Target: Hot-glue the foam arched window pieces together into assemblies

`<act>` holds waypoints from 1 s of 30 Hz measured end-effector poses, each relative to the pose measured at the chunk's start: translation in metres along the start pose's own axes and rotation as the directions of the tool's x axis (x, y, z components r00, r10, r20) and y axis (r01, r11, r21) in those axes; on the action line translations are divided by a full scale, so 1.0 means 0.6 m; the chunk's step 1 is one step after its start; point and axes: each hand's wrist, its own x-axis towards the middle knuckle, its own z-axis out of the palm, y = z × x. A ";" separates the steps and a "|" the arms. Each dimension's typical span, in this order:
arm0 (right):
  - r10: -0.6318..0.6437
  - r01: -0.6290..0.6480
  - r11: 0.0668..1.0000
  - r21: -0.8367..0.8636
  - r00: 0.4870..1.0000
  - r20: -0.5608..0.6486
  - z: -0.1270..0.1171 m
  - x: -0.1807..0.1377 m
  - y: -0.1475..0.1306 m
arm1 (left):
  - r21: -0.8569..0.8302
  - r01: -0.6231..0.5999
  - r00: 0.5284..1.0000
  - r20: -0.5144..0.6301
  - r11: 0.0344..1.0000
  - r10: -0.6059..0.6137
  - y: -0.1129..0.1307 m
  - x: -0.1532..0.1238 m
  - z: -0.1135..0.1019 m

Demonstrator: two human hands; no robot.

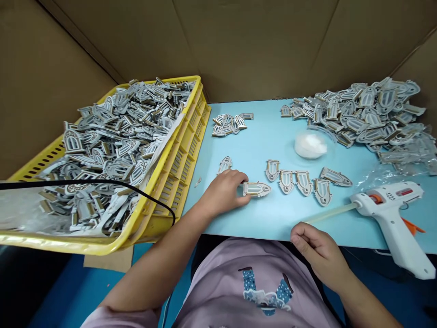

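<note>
My left hand (225, 193) lies low over the blue tabletop, thumb and fingers closed on the flat end of a small grey-white, arch-shaped ornament (257, 189) with brownish edges. Its pointed end faces right. Beyond the knuckles lies another such ornament (225, 164), partly covered by the hand. My right hand (317, 250) is at the table's front edge with curled fingers, thumb and forefinger close together; whether anything small is between them is hidden. Just behind it ends the pale glue stick (336, 213) that sticks out of a white glue gun (389, 200). Several ornaments (286, 181) lie in a loose row between the hands.
On the left stands a yellow plastic basket (189, 146) heaped with ornaments, a black cable (102, 181) crossing it. A small cluster of ornaments (227, 125) lies at the back. Behind the glue gun are a tub of white material (310, 145), a large pile (368, 111) and clear plastic bags (414, 150). Cardboard walls (259, 50) enclose the table.
</note>
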 end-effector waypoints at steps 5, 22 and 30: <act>-0.016 0.023 0.986 0.167 0.999 -0.045 0.023 0.011 -0.033 | -0.348 0.118 0.955 -0.216 0.930 -0.202 0.070 -0.061 -0.007; -0.096 0.071 0.958 0.278 0.992 0.077 0.024 0.017 -0.129 | -0.777 0.572 0.818 0.564 -0.263 0.113 0.116 -0.121 0.004; -0.116 0.089 0.972 0.218 0.987 0.115 0.029 0.014 -0.139 | -0.724 0.536 0.841 0.502 -0.435 0.200 0.115 -0.127 0.008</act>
